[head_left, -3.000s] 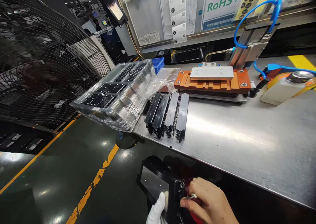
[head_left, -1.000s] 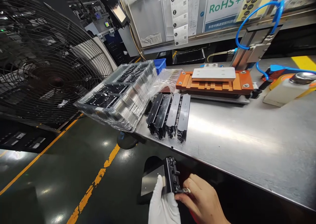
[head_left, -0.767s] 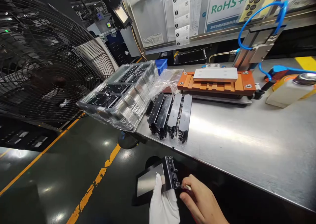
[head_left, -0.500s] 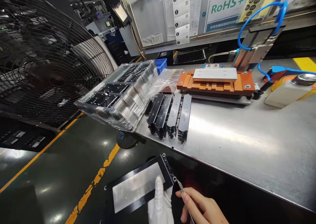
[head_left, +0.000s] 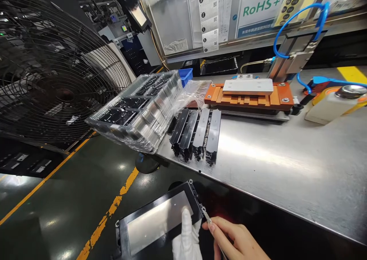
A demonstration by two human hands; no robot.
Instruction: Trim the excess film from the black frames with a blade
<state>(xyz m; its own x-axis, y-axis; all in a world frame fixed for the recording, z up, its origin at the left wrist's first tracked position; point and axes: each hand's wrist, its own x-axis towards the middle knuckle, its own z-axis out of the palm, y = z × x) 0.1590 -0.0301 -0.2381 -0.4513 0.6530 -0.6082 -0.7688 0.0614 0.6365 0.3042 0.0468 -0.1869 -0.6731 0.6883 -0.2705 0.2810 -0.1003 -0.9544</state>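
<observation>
My left hand (head_left: 187, 235), in a white glove, grips a black rectangular panel (head_left: 168, 198) with a shiny greyish window. Its thumb lies flat on the window near the right end; the fingers behind are hidden. The panel is held tilted in front of the bench edge and has small ring-shaped lugs at its corners. Bare and closed, my right hand (head_left: 233, 239) pinches a slim metal craft knife (head_left: 207, 216). The knife's tip is at the lug on the panel's right end; whether it touches is too small to tell.
Several black ribbed parts (head_left: 200, 132) stand in a row on the metal bench (head_left: 266, 156). Left of them is a plastic-wrapped stack of clear trays (head_left: 149, 120). An orange fixture (head_left: 249, 99), a white bottle (head_left: 325, 107) and a large fan (head_left: 63, 80) are around.
The panel has turned slightly, so its left end shows more and the glare on its window has shifted. My right hand and the knife have moved slightly left, staying at the lug.
</observation>
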